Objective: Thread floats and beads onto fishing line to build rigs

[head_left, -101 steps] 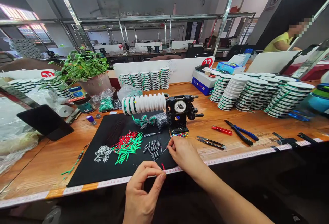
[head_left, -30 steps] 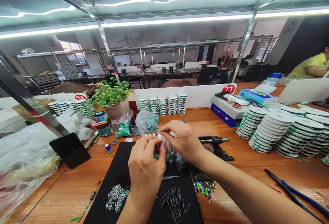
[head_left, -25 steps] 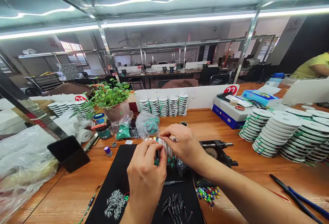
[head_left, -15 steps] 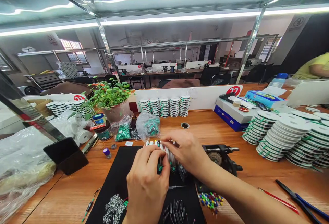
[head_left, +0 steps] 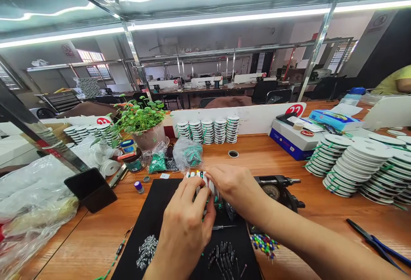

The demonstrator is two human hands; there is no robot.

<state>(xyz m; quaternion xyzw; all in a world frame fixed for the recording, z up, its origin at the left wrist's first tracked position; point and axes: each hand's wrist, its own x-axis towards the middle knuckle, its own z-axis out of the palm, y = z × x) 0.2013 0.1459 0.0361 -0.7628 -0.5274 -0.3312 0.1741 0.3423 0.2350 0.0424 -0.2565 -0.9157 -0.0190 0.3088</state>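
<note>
A row of white line spools (head_left: 210, 182), standing on edge, is between my two hands above the black mat (head_left: 162, 192). Small coloured pinheads show along its top. My left hand (head_left: 186, 218) is at the near left side, thumb and fingers bent together in a pinch; what lies between them is hidden. My right hand (head_left: 234, 183) reaches in from the right, its closed fingers pressed on the spools' top and right side. Green line shows below the spools. A thin metal tool (head_left: 224, 227) lies on the mat just beneath.
Silver swivels (head_left: 147, 251) and dark slim weights (head_left: 224, 256) lie on the mat. Coloured pins (head_left: 265, 245) sit beside a black clamp-like device (head_left: 278, 190). Spool stacks (head_left: 356, 166) and blue-handled scissors (head_left: 374, 241) are right; a phone (head_left: 90, 189) stands left, near a potted plant (head_left: 149, 136).
The view has shifted slightly, and the red tool at the right is out of sight. My right fingers have closed in further over the top of the spools; my left hand stays beside them.
</note>
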